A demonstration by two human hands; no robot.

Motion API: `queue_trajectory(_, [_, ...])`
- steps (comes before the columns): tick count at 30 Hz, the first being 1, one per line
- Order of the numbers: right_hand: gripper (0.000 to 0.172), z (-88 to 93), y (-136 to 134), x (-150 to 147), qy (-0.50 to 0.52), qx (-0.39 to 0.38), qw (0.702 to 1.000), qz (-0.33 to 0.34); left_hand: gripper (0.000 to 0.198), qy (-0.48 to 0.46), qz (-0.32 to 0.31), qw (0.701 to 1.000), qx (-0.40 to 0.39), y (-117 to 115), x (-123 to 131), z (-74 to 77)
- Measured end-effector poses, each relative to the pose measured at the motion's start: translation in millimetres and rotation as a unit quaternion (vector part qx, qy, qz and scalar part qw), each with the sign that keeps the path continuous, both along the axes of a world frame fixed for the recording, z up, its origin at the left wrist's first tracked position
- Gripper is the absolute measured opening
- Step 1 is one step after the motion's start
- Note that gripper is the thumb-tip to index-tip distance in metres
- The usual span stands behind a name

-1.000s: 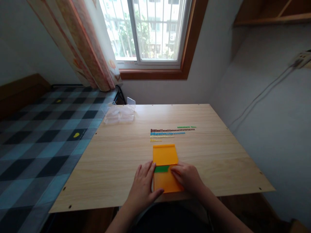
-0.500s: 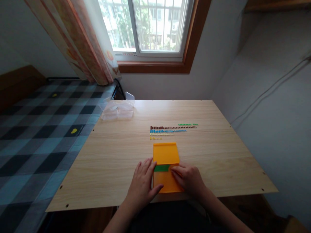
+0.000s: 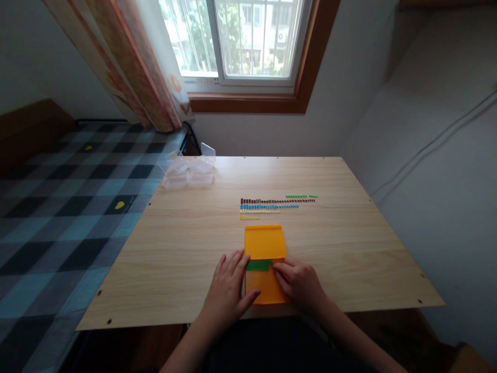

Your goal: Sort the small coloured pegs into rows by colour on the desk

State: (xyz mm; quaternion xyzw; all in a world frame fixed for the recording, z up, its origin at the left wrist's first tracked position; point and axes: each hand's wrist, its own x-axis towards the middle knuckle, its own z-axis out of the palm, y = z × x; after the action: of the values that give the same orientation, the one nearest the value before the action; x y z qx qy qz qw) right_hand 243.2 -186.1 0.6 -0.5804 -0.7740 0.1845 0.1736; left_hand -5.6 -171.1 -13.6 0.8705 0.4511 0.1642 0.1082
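Observation:
An open orange case lies on the table near its front edge, its lid folded toward the window. Across the upper part of its lower half runs a green strip. My left hand rests along the case's left side, fingers spread, fingertips by the strip's left end and thumb over the lower half. At the strip's right end my right hand has thumb and fingers brought together; anything between the fingertips is too small to make out.
Beyond the case, rows of small brown, blue, green and yellow pieces lie on the wooden table. Clear plastic boxes sit at the back left, beside a checked bed.
The green strip reaches slightly farther right. Both hands stay in nearly the same place on the case, while the whole view has shifted slightly.

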Motion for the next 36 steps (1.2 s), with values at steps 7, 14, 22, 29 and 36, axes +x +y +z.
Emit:
queue_trajectory(7, [0.029, 1.8, 2.8, -1.3, -0.015, -0.008, 1.000, -0.003, 0.075, -0.005, 0.001, 1.000, -0.001, 0.0, 0.1, -1.8])
queue_trajectory(14, [0.029, 2.6, 2.4, -1.3, -0.007, -0.006, 1.000, -0.006, 0.075, -0.009, 0.001, 1.000, -0.004, 0.2, 0.4, -2.8])
queue_trajectory(22, [0.029, 1.7, 2.6, -1.5, -0.011, -0.009, 1.000, -0.008, 0.077, -0.009, 0.000, 1.000, -0.003, 0.2, 0.6, -5.0])
queue_trajectory(29, [0.028, 3.9, 4.0, -3.6, -0.023, -0.012, 1.000, -0.013, 0.077, -0.006, 0.000, 1.000, 0.004, 0.5, 1.1, -5.8])
queue_trajectory(36, [0.028, 2.4, 3.7, -3.4, -0.010, -0.018, 1.000, -0.011, 0.074, -0.004, 0.003, 1.000, -0.003, 0.7, 1.2, -4.7])
